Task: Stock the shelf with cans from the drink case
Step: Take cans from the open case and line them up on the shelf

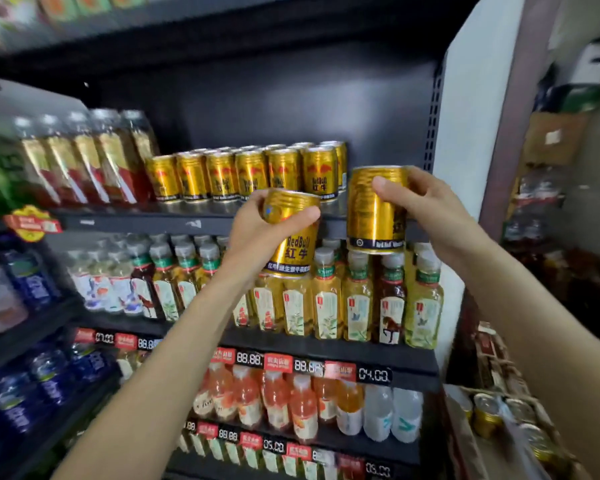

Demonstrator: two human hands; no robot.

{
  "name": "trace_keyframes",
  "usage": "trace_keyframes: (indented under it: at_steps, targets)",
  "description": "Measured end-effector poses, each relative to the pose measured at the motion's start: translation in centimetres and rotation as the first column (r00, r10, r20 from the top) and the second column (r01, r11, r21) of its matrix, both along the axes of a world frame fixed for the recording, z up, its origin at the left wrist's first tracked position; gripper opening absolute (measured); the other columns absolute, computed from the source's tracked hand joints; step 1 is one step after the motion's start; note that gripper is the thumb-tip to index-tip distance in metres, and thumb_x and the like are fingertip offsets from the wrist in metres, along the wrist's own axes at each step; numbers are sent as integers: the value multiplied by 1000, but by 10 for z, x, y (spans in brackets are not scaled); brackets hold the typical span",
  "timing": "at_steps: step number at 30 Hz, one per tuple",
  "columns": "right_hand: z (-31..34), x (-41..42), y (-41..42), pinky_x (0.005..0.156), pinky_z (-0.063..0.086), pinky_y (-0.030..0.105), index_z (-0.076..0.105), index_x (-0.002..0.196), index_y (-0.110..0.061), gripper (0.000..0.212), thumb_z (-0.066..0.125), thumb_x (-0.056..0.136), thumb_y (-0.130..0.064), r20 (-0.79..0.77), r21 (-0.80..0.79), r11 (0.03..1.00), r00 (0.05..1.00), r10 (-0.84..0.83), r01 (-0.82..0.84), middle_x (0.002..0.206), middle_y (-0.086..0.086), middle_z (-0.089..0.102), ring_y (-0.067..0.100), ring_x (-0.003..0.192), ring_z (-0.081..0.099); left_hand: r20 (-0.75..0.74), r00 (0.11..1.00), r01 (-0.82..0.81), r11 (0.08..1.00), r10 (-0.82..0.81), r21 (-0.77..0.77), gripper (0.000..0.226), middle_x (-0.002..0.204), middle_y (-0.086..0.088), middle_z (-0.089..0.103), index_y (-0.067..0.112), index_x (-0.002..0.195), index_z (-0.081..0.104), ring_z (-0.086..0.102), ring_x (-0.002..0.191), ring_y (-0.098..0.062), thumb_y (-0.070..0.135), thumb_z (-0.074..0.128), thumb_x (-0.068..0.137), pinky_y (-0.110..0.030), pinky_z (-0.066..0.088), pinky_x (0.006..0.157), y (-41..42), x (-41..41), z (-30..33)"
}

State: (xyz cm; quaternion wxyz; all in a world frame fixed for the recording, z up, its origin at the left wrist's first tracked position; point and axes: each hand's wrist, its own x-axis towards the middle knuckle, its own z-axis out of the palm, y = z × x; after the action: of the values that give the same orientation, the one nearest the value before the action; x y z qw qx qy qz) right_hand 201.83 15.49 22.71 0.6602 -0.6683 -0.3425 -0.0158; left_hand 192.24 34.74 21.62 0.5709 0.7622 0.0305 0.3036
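Observation:
My left hand (257, 223) grips a gold Red Bull can (297, 251) by its upper part, just in front of the black shelf's edge (136, 221). My right hand (426, 209) holds a second gold can (371, 216) upright at the right end of that shelf, level with the shelf edge. Several rows of matching gold cans (250, 173) stand on the shelf behind, with bare room to their right. The drink case (492, 414) sits at the lower right, with gold can tops showing inside it.
Tall gold-and-red bottles (84, 161) stand left of the cans. Tea bottles (357, 303) fill the shelf below, orange and clear bottles (291, 403) the one under it. A white wall panel (465, 133) borders the shelf on the right. Cardboard boxes (555, 136) are stacked at far right.

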Motion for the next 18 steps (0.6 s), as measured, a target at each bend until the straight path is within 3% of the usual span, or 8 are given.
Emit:
trace_keyframes:
  at_steps: [5,7,12,18]
  targets:
    - [40,52,3,80,46,23,61,107,-19,47,71,69,-44,46,-46,996,996,-74,76,101,-4,68,10,95,64,104,994,30,991,-44,128,28,88,19,67,38,87,60,66,81,4,45,73,63,-19,53,74,3,34,32]
    - [48,79,1,84,47,25,60,106,-18,38,72,75,-36,56,-66,991,992,-115,118,101,-1,67,15,97,63,94,991,79,978,-99,195,34,93,17,68,38,92,62,65,85,4,48,72,61,-19,52,76,-1,54,44]
    - [57,128,-6,82,47,27,54,121,-10,51,71,79,-34,81,-146,973,982,-168,178,111,5,63,19,101,60,40,995,70,918,-92,391,49,104,14,65,29,112,61,59,96,3,43,77,68,-15,47,76,-12,113,63]
    - [62,167,-8,72,48,21,55,107,-17,38,73,78,-33,137,-164,967,975,-172,194,100,-1,62,14,92,60,-39,999,-4,792,35,610,53,110,11,64,26,112,61,58,103,-7,44,80,66,-24,47,83,-8,157,74]
